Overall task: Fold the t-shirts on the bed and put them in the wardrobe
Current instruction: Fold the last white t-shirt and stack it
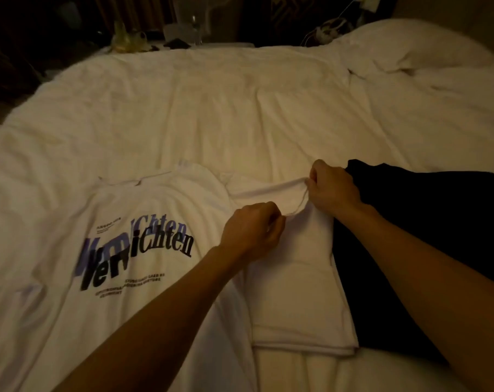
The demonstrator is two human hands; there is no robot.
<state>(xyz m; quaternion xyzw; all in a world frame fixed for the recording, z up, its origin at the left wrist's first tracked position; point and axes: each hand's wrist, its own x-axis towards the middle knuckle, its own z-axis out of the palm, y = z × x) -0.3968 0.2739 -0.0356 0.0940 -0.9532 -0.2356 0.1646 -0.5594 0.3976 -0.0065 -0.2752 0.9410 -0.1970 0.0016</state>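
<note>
Both hands, left hand (pixel 253 229) and right hand (pixel 333 188), pinch the plain white t-shirt's (pixel 296 292) top edge, beside the printed t-shirt (pixel 132 250); soft, limp cloth, best gripped there.

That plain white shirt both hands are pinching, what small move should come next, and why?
Probably fold its far end toward the person. The left hand and right hand each pinch the far edge of the plain white t-shirt, which already lies narrowed into a long strip, so halving its length seems next.
</note>
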